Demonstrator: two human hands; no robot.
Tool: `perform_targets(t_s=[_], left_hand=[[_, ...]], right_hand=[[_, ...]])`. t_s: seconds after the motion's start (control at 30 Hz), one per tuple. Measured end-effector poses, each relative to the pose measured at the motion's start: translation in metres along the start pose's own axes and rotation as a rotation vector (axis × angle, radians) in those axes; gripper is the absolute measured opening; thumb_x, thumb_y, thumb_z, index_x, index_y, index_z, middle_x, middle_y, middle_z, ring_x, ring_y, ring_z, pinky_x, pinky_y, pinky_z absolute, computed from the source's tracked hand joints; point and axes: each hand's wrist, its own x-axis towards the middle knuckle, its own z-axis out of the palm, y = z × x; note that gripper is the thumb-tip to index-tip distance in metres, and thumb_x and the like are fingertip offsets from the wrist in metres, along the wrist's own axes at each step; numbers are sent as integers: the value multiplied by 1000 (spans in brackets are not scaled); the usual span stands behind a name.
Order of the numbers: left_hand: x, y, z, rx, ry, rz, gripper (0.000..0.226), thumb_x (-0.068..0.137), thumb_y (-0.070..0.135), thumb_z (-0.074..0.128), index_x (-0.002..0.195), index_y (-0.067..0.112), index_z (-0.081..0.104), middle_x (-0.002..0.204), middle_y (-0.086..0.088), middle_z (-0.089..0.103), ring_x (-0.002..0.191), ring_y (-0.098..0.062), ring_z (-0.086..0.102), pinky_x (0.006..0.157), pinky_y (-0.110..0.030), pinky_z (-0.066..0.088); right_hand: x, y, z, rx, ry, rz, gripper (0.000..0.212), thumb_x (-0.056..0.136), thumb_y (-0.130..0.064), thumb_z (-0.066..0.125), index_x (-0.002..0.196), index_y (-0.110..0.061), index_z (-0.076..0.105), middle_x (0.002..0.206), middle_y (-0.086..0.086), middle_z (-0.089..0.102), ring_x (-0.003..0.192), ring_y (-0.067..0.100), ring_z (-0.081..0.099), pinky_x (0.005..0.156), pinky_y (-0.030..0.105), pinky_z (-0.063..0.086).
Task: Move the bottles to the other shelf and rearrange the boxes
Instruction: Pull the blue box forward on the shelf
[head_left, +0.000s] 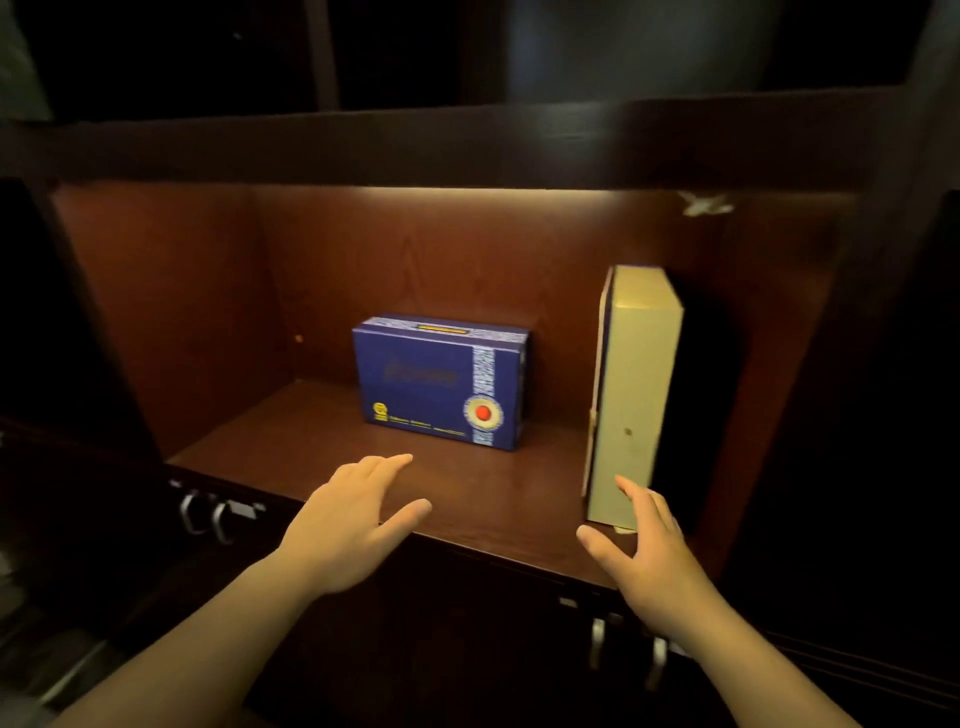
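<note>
Head view: no bottles show on the lit shelf (322, 415). Blue box (441, 382) stands at its back, cream box (631, 395) right of it; left hand (345, 525) and right hand (647, 551) reach in, grips apart, empty; boxes likely still need rearranging.

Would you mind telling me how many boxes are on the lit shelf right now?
2. A blue box stands near the back, centre. A cream box stands upright at the right, by the right hand. The dark corner behind it may hide more.

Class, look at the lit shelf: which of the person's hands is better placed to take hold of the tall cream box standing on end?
Right. The right hand is open, fingertips at the cream box's lower front edge. The left hand hovers open, nearer the blue box.
</note>
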Motion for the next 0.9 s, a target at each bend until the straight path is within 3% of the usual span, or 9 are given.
perform_targets(t_s=[0.13,0.3,0.43,0.6,0.7,0.77,0.9], left_hand=[[24,-67,-20,-87,53,-125,85,81,79,30,149,28,37,148,3,47,134,-19,39,106,-41,36],[80,-142,-21,-90,110,-225,66,93,65,42,147,28,40,145,1,49,132,-22,42,105,-42,36],[147,-194,-16,-66,78,-294,69,93,67,39,150,29,36,150,0,44,137,-22,39,108,-46,35],[238,-240,4,-83,94,-373,74,91,70,38,152,29,30,156,-3,38,140,-25,36,109,-49,37],[286,-257,18,-252,107,-436,77,90,71,40,154,29,26,158,-4,34,139,-26,38,106,-47,38],[310,-264,25,-421,112,-471,76,92,68,40,155,28,23,160,-5,32,140,-27,38,106,-45,37],[353,-272,37,-774,76,-537,69,99,61,33,156,24,20,162,-4,28,142,-23,32,111,-43,25]], right_hand=[[59,-31,34,-39,-18,-39,83,87,-52,68,153,-15,33,155,8,38,142,21,35,115,36,27],[148,-41,68,-64,-14,-10,84,87,-55,66,154,-18,31,159,9,33,145,27,32,116,42,28],[230,-35,98,-58,5,15,88,86,-58,66,155,-18,28,161,10,30,145,30,30,114,49,32],[310,-19,123,14,103,184,97,83,-59,69,158,-20,21,164,12,25,145,35,31,110,54,36],[341,-12,131,169,148,275,107,78,-64,68,159,-21,14,167,9,21,147,33,29,112,52,34],[355,-11,135,329,160,316,111,72,-71,62,160,-25,12,167,3,23,146,27,32,108,44,36],[378,-13,147,616,196,455,95,76,-79,58,155,-37,26,152,-10,47,121,12,52,94,36,38]])
